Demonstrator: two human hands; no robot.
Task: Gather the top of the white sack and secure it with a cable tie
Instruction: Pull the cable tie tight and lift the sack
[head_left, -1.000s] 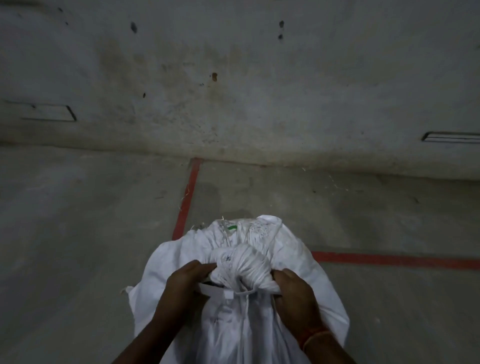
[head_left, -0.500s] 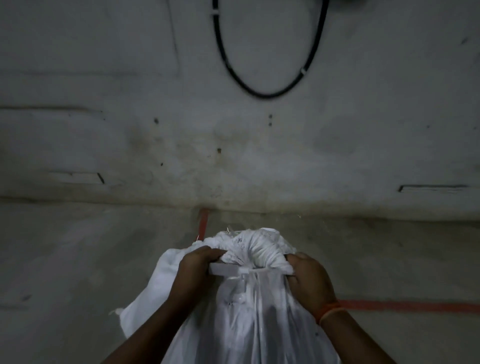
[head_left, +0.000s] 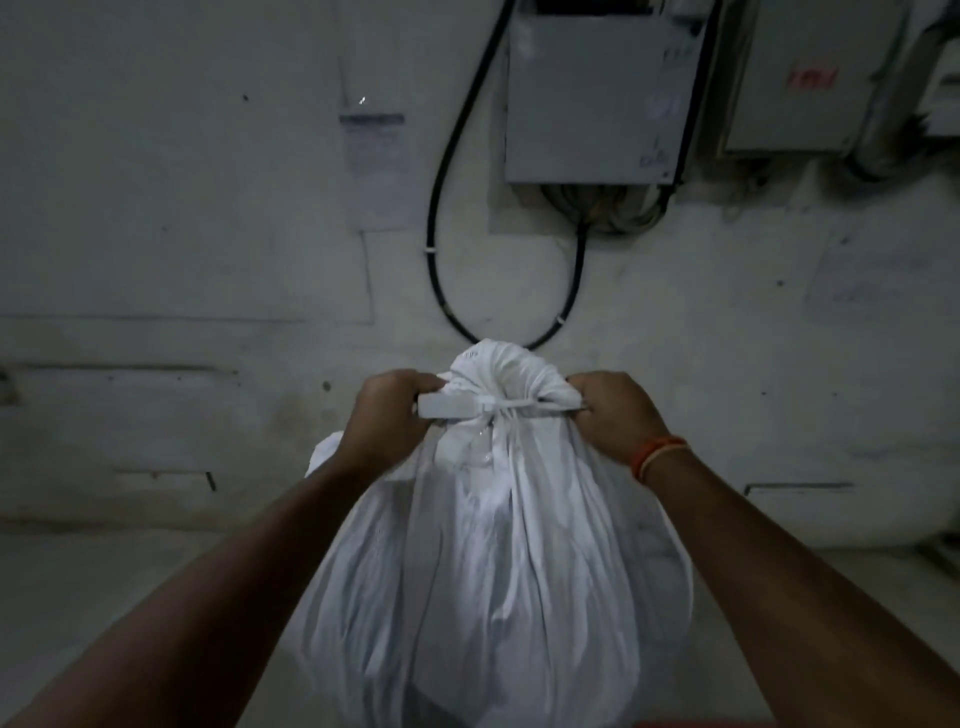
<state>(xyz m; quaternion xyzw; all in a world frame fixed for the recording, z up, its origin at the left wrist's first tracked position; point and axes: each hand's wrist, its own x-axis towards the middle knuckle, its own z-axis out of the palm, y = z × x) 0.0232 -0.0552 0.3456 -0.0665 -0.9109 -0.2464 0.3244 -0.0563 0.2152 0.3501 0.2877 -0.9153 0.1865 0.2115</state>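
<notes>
Both hands (head_left: 498, 415) clamped on white sack (head_left: 483, 561), neck bunched, cable tie (head_left: 485, 406) cinched around it

I am reaching both bare forearms forward and up from the lower corners, converging toward the middle. My left hand (head_left: 387, 413) is curling into a fist, knuckles up, fingers (head_left: 415, 382) wrapping tight around what it grips. My right hand (head_left: 618, 415) is mirroring it at the same height, also closing into a fist with the thumb side facing inward. An orange band (head_left: 655, 456) is circling my right wrist.
</notes>
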